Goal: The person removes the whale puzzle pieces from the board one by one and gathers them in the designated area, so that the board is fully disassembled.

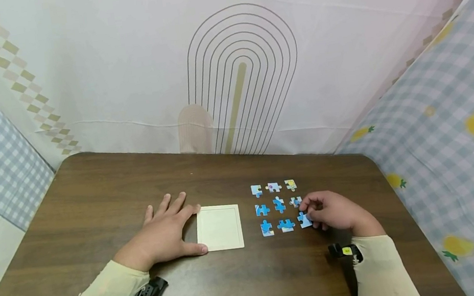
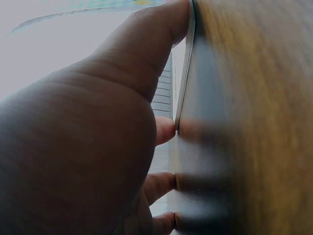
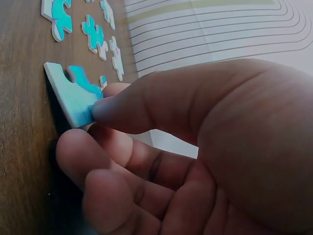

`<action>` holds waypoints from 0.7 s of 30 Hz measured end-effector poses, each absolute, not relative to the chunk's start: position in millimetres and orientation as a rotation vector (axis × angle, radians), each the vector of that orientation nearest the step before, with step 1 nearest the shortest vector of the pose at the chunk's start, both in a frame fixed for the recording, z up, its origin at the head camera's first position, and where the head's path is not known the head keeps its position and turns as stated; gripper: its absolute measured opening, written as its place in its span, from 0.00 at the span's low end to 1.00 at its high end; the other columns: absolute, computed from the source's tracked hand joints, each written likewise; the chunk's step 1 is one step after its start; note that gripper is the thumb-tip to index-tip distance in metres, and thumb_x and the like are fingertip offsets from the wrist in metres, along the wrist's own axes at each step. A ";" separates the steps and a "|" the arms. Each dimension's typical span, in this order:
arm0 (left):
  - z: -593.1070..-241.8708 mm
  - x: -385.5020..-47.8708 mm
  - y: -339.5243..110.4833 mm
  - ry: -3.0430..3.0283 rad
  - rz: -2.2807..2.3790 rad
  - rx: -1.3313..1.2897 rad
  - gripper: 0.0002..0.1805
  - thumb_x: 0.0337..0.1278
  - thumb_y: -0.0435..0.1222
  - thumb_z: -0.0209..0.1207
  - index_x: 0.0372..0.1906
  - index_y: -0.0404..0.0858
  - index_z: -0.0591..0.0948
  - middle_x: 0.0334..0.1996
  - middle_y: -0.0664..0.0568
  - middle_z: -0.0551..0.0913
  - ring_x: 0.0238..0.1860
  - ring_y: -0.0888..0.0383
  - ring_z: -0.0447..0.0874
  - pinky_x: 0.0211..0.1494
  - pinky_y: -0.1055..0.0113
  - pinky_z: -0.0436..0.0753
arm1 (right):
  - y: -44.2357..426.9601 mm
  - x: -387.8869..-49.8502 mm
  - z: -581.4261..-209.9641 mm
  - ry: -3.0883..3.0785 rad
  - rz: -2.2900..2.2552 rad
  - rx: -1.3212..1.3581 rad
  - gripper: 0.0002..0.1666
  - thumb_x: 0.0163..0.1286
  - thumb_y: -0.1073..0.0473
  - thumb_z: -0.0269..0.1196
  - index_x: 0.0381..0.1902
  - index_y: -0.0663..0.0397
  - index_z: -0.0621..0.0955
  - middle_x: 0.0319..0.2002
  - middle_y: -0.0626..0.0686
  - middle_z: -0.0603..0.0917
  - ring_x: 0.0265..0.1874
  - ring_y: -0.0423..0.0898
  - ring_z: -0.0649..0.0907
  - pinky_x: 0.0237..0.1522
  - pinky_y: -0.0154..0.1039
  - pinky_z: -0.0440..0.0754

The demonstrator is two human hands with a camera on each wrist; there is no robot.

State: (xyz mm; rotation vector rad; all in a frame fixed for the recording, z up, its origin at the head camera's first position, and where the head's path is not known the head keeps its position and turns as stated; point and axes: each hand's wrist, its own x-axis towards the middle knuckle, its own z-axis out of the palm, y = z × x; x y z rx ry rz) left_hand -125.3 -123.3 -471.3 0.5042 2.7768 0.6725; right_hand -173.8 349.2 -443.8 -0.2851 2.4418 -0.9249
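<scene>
My left hand (image 1: 164, 232) lies with fingers spread on the table, its thumb and index fingertip touching the left side of a square cream puzzle tray (image 1: 219, 228). The left wrist view shows the thumb at the tray's thin edge (image 2: 185, 83). Over on the right, my right hand (image 1: 332, 211) pinches a light-blue jigsaw piece (image 3: 73, 98) by its corner between thumb and finger. That piece is tilted, one side raised off the table in the right wrist view. Several other blue and white jigsaw pieces (image 1: 279, 205) lie apart in rows between the tray and this hand.
A dark brown wooden table (image 1: 236, 286) carries everything. Behind it hangs a white cloth (image 1: 121, 73) with printed arches. Checked cloths hang at both sides, the right one (image 1: 455, 151) with a yellow fruit print. A black wrist device (image 1: 148, 293) sits on each sleeve.
</scene>
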 end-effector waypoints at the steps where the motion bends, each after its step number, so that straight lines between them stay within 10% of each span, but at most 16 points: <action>1: -471.2 -125.5 -123.1 2.777 0.674 0.504 0.61 0.49 0.77 0.75 0.86 0.54 0.73 0.92 0.37 0.55 0.91 0.23 0.45 0.81 0.11 0.47 | 349.5 -174.1 -443.8 2.442 -0.925 -0.282 0.09 0.83 0.66 0.62 0.55 0.57 0.86 0.38 0.55 0.86 0.33 0.52 0.87 0.32 0.46 0.88; 21: -474.5 -122.7 -122.8 2.772 0.677 0.499 0.60 0.48 0.77 0.76 0.84 0.55 0.74 0.92 0.37 0.56 0.91 0.23 0.47 0.80 0.11 0.48 | 342.7 -168.3 -445.7 2.576 -0.871 -0.262 0.06 0.83 0.60 0.64 0.53 0.53 0.84 0.37 0.52 0.85 0.33 0.50 0.84 0.36 0.44 0.86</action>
